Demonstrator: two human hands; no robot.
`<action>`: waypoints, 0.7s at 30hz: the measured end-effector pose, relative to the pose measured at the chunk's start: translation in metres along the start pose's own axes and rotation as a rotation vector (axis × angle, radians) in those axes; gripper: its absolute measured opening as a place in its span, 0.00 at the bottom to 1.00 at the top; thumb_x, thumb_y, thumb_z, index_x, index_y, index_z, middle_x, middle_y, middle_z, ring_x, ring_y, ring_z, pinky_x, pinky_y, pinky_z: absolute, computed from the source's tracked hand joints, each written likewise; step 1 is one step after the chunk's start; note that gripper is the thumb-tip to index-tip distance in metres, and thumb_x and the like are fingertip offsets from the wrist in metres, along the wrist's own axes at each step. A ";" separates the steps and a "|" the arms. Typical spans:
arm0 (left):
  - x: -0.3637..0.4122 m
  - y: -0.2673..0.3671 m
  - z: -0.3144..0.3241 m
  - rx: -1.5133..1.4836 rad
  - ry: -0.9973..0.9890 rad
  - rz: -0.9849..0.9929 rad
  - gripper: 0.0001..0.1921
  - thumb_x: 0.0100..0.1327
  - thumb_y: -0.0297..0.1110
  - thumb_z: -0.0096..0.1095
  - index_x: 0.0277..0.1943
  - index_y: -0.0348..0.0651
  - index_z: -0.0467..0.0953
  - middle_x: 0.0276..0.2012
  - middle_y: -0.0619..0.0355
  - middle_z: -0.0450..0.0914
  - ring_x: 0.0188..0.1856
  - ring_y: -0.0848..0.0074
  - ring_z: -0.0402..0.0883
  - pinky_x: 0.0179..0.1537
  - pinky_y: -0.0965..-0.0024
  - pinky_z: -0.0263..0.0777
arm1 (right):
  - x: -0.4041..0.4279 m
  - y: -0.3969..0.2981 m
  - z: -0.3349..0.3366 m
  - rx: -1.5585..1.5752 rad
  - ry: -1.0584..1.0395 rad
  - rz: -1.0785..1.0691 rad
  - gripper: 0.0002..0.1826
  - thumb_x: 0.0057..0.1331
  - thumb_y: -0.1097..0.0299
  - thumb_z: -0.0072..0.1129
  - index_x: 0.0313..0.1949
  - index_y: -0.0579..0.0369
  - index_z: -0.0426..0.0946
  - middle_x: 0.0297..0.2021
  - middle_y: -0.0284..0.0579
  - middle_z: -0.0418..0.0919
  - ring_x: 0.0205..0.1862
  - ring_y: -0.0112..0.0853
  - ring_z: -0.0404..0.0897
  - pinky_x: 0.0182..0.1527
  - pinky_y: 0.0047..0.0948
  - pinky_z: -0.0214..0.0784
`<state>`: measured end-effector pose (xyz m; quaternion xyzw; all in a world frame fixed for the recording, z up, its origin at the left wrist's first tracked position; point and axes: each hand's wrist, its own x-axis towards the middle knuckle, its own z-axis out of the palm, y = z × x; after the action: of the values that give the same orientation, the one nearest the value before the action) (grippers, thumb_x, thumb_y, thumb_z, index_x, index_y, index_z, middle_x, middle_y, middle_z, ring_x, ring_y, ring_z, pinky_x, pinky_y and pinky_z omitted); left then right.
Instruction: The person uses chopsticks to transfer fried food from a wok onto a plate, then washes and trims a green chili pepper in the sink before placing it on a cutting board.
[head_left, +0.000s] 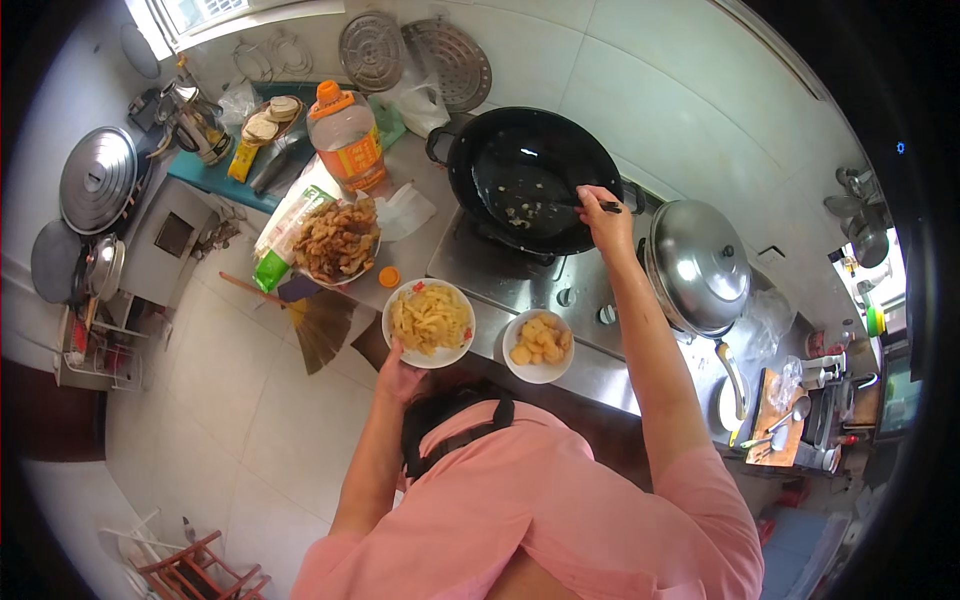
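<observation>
My left hand grips the rim of a white bowl, full of pale yellow cut strips of food, at the counter's front edge. Over the right side of a black two-handled wok, my right hand is closed around a dark utensil handle; I cannot tell which utensil it is. Small pale bits of food lie in the wok's bottom. A smaller white bowl with yellowish chunks stands between my arms on the steel counter.
Left of the wok are a large oil bottle, its orange cap and a heaped bowl of browned fried pieces. A domed lidded pan is close to my right forearm. Stove knobs line the front. A broom stands below.
</observation>
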<state>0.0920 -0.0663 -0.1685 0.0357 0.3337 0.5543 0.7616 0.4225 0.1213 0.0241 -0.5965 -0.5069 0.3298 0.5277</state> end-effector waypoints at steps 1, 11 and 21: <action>-0.001 0.001 0.004 -0.012 0.008 -0.007 0.26 0.64 0.48 0.43 0.60 0.44 0.56 0.57 0.54 0.64 0.58 0.64 0.65 0.56 0.58 0.61 | 0.001 0.007 0.000 0.039 -0.017 0.076 0.13 0.59 0.62 0.55 0.38 0.58 0.77 0.26 0.37 0.77 0.26 0.23 0.75 0.30 0.20 0.66; -0.045 0.002 0.023 -0.064 0.006 0.042 0.25 0.66 0.46 0.40 0.61 0.44 0.54 0.59 0.54 0.61 0.60 0.63 0.62 0.58 0.56 0.59 | 0.004 0.046 0.013 0.034 -0.037 0.133 0.13 0.60 0.61 0.55 0.39 0.57 0.76 0.31 0.38 0.78 0.28 0.25 0.77 0.31 0.20 0.67; -0.081 0.004 0.033 -0.019 0.005 0.140 0.27 0.64 0.51 0.42 0.61 0.47 0.56 0.58 0.56 0.63 0.58 0.65 0.64 0.56 0.60 0.64 | -0.002 0.024 -0.003 0.272 0.043 0.059 0.12 0.60 0.61 0.55 0.34 0.58 0.77 0.29 0.37 0.78 0.27 0.24 0.77 0.28 0.19 0.67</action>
<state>0.0936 -0.1248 -0.1038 0.0503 0.3269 0.6093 0.7206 0.4309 0.1202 0.0018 -0.5410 -0.4283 0.3980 0.6046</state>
